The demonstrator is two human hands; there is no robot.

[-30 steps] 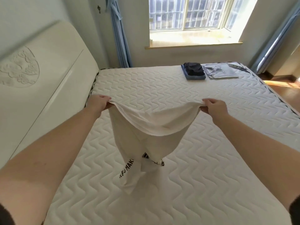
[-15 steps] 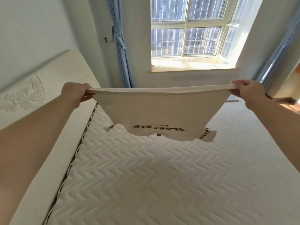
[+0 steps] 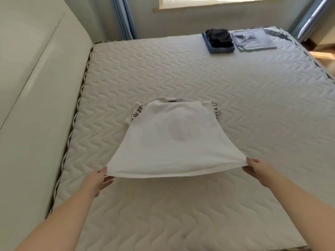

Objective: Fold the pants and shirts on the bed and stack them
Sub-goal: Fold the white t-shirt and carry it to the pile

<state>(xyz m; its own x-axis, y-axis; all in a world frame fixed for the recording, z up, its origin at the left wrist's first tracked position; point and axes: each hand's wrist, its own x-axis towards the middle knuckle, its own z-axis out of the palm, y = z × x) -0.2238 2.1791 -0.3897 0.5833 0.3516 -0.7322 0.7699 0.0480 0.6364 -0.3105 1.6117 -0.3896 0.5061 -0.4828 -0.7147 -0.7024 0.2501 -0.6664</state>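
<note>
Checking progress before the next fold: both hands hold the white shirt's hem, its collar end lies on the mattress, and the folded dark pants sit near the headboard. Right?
Not quite. The head view shows the folded dark pants at the far edge below the window, not near the headboard. Otherwise correct: left hand and right hand hold the white shirt.

A cream headboard (image 3: 36, 87) stands left, blue curtains (image 3: 125, 17) beside the sunlit windowsill (image 3: 217, 6).

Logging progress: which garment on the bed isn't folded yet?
The white T-shirt held by both hands; the dark pants stack and light-blue shirt lie folded.
</note>
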